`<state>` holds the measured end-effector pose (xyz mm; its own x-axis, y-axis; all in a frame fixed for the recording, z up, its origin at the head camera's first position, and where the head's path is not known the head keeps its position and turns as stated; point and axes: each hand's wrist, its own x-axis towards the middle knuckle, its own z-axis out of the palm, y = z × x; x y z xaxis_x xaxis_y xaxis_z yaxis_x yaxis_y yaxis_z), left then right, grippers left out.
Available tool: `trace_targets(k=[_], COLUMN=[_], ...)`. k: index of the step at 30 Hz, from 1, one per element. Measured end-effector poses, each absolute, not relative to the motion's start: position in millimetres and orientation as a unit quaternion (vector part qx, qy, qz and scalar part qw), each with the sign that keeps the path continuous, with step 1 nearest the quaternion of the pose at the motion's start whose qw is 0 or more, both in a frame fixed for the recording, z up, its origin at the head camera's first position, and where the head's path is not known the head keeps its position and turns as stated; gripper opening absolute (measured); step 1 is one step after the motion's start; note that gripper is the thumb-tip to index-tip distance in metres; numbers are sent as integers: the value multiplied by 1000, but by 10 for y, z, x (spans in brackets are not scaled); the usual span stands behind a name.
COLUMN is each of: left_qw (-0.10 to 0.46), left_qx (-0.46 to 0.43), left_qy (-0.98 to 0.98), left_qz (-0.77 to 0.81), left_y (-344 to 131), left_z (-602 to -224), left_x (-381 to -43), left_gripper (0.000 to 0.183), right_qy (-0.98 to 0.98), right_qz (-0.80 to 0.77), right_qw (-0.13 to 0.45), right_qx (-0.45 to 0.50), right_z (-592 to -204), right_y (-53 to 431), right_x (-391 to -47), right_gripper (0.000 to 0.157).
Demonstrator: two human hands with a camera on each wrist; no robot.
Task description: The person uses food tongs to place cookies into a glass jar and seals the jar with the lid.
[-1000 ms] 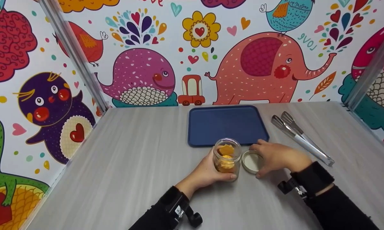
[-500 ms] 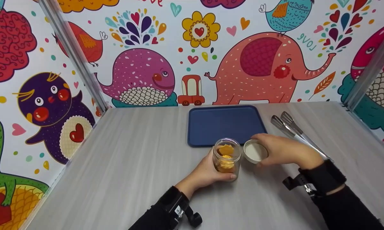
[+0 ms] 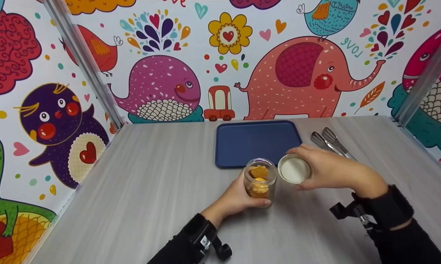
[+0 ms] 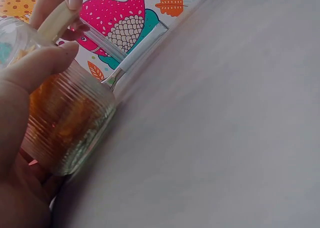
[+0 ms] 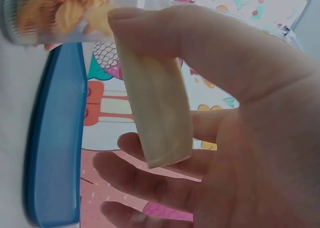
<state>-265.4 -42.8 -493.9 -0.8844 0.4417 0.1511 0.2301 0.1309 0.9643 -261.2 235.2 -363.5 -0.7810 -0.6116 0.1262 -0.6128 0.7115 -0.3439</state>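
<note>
A ribbed glass jar (image 3: pixel 269 193) stands uncovered in the middle of the table, with orange-yellow swirled cookies (image 3: pixel 260 186) inside. My left hand (image 3: pixel 238 196) wraps round its side; in the left wrist view the thumb lies across the upper glass (image 4: pixel 75 118). To the right of the mouth, my right hand (image 3: pixel 330 168) holds a pale round lid (image 3: pixel 294 170) by its edge, raised above the table and tilted so its white inside faces the head camera. In the right wrist view the lid (image 5: pixel 156 108) is edge-on, thumb on one side and fingers behind, overlapping the jar's end.
A blue tray (image 3: pixel 257 143) lies behind the jar, near the wall. Metal tongs (image 3: pixel 324 141) lie to its right, their handles partly hidden behind my right hand in the head view. Patterned panels (image 3: pixel 161 84) border the table at the back and sides.
My right hand has raised the lid from beside the jar, moving it up and slightly right and tilting its inside towards the head camera. My left hand and the jar have stayed in place.
</note>
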Motion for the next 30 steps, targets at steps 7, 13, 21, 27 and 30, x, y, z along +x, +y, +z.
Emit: trace_targets(k=[7,13,21,27,30], left_qw=[88,89,91,89,88], left_qx=[225,231,232,233,235], left_qy=[747,740,728,730,731], left_qz=[619,626,638,637,635], left_y=[-430,-429,-425,-423,-424], left_z=[-4939,-4937,-4942,-4941,-4937], left_x=[-2658,-2658,-2655,-2657,-2656], left_gripper=[108,108,106,106,106], right_qy=[-927,-931,-933,-939,-941], right_qz=[182,176,171,169,168], right_qw=[16,12,26,44,57], right_qx=[328,318,317,296,290], right_z=[-3587,-3577,-3566,-3562,-3560], right_y=[2326,2313,2300,2272,2265], right_x=[-2557,-2549,-2550,-2548,-2543], right_gripper=[78,79,79,76,76])
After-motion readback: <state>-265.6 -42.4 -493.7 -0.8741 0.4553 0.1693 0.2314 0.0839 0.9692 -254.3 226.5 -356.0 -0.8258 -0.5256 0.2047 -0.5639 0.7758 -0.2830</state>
